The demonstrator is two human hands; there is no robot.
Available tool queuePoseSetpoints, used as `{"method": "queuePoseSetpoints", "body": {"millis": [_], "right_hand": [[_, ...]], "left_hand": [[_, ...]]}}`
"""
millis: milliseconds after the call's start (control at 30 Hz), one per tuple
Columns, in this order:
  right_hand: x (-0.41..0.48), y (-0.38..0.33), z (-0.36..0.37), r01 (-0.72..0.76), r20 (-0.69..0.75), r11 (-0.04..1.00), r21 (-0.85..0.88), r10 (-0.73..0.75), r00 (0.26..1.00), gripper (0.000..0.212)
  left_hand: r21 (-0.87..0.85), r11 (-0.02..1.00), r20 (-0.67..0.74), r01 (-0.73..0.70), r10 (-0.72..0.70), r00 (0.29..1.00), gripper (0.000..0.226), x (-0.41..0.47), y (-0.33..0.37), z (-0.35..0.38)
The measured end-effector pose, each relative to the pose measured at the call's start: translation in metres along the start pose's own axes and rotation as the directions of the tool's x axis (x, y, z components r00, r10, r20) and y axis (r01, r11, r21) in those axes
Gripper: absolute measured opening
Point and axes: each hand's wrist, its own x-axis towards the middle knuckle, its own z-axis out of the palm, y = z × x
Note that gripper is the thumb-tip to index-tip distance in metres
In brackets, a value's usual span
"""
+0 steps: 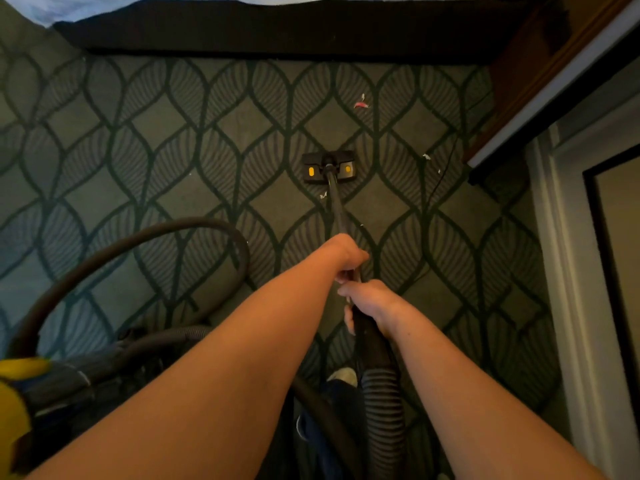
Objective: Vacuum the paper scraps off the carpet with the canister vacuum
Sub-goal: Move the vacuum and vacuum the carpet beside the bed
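The black floor head (328, 167) with two yellow pedals rests flat on the dark leaf-patterned carpet (173, 140). Its black wand (335, 206) runs back to my hands. My left hand (344, 255) is closed around the wand higher up, and my right hand (370, 303) grips the handle just behind it. A red and white paper scrap (361, 103) lies beyond the head. A white scrap (426, 156) lies to its right. Another small scrap (323, 195) sits just behind the head, left of the wand. The yellow canister (14, 410) is at the lower left.
The ribbed hose (382, 403) drops from the handle, and another stretch of hose (145, 237) arcs across the left carpet toward the canister. A dark bed base (277, 32) spans the top. Wooden furniture (526, 81) and a white door frame (568, 271) bound the right.
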Motion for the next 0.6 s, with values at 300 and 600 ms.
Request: {"method": "queuePoseSetpoints", "body": {"millis": [300,600], "right_hand": [[-0.035,0.033,-0.01,-0.036,0.028,0.999,-0.029,0.037,0.999,0.018],[-0.066,0.053,-0.023,-0.074,0.01,0.995,-0.06,0.075,0.997,0.014]], "left_hand": [[-0.01,1.0,0.04,0.024,-0.024,0.999,0.031,-0.041,-0.009,0.027],[-0.031,0.998,0.101,0.052,-0.048,0.994,0.036,-0.069,-0.007,0.047]]}}
